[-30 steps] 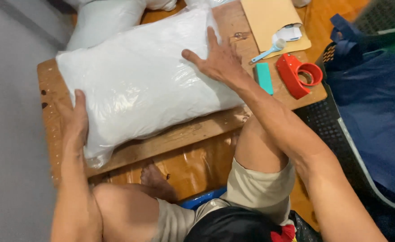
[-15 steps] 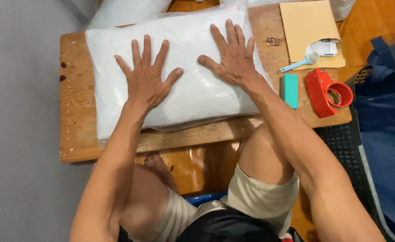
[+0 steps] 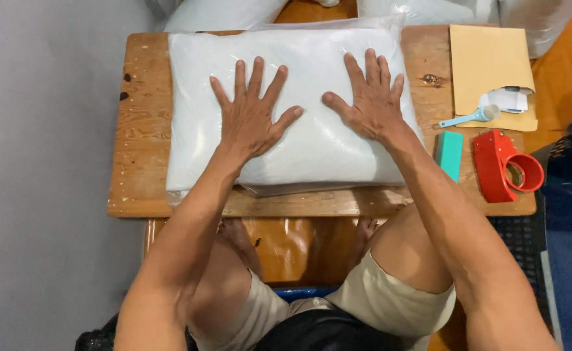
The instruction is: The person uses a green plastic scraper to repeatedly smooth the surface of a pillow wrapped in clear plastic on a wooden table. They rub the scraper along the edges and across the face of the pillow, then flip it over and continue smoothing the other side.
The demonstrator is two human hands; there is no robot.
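wooden table [image 3: 136,162] – pillow [image 3: 312,149], envelope [image 3: 487,58], tape dispenser [image 3: 503,166]

bare wood [image 3: 139,140] left of pillow [image 3: 312,149], tape dispenser [image 3: 503,166] crowding right

We see both hands on the pillow bag [image 3: 299,149] atop the table [image 3: 139,162]; tape dispenser [image 3: 503,166] lies right of the bag.

A red tape dispenser [image 3: 505,165] lay at the right end of the wooden table [image 3: 139,156], just beside a teal block [image 3: 449,153]. Behind them sat a tan envelope [image 3: 486,62] and a small blue brush [image 3: 469,117].
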